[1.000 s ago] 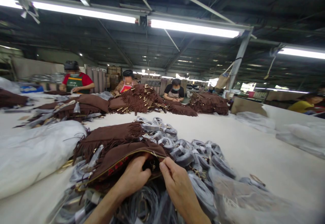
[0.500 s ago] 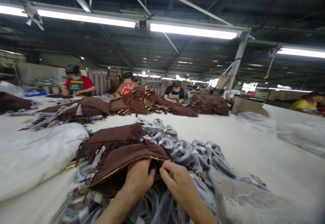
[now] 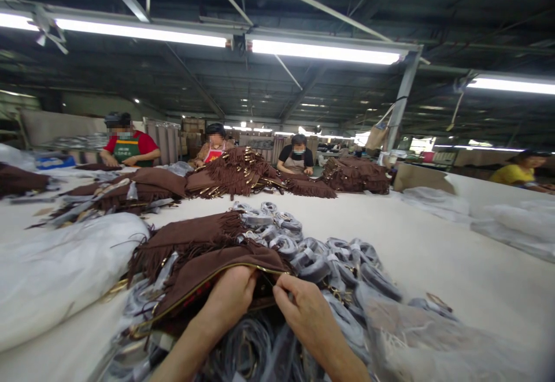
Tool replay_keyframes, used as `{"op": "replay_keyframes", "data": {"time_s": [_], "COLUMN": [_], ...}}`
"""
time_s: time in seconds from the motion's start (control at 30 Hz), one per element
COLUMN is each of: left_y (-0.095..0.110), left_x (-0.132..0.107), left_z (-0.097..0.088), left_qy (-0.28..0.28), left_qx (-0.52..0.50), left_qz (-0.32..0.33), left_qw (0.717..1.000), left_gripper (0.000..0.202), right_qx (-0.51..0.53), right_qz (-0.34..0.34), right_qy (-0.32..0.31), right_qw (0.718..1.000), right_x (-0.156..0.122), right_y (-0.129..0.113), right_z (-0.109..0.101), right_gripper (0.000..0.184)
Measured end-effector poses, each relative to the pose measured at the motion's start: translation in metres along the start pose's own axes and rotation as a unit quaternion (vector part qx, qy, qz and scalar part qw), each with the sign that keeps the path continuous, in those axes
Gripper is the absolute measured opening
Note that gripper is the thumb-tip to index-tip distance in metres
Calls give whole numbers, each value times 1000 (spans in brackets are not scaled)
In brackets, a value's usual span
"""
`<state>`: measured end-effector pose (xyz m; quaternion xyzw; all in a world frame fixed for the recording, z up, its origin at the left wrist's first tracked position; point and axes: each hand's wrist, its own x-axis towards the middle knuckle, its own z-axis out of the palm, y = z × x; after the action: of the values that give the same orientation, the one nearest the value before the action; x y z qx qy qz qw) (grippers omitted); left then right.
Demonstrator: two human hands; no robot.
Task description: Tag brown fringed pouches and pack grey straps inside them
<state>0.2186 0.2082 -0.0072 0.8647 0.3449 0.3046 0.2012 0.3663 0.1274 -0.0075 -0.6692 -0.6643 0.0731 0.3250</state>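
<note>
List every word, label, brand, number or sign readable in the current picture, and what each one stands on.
No text can be read with certainty.
Green apron on the person at the far left: pale lettering, too small and blurred to read.
Red apron on the person beside them: a yellowish mark, too small to tell whether it is writing.
Lining of the open brown bag: reddish marks, too dark to make out.

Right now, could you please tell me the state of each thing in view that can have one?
Front brown bag: unzipped, mouth open
Left hand: partly inside the mouth, fingertips hidden
Right hand: bent at the mouth's right end, grip unclear
Fringed bag behind: lying down
Straps: coiled, heaped
White plastic sheeting: crumpled, bulging
Far brown bags: piled
Tube lights: lit
</note>
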Motion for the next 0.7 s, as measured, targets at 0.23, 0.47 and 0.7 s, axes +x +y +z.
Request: {"op": "replay_keyframes", "data": {"time_s": [0.23, 0.47, 0.7], "left_y": [-9, -6, -3], "left_x": [2, 1, 1], "left_z": [-8, -7, -11], "left_qy": [-10, -20, -52], "left_qx": [-107, -122, -120], "left_qz": [16, 23, 48], "left_qw": [994, 992, 990], "left_gripper": [38, 38, 40], "right_qx": [-56, -85, -114], "right_qz": [4, 31, 37], "right_qy": [-1, -6, 10], "right_qw": [998, 996, 993], "right_x": [-2, -3, -3], "right_y": [-5, -9, -9], "right_z": [4, 6, 18], "right_gripper": [22, 20, 21]}}
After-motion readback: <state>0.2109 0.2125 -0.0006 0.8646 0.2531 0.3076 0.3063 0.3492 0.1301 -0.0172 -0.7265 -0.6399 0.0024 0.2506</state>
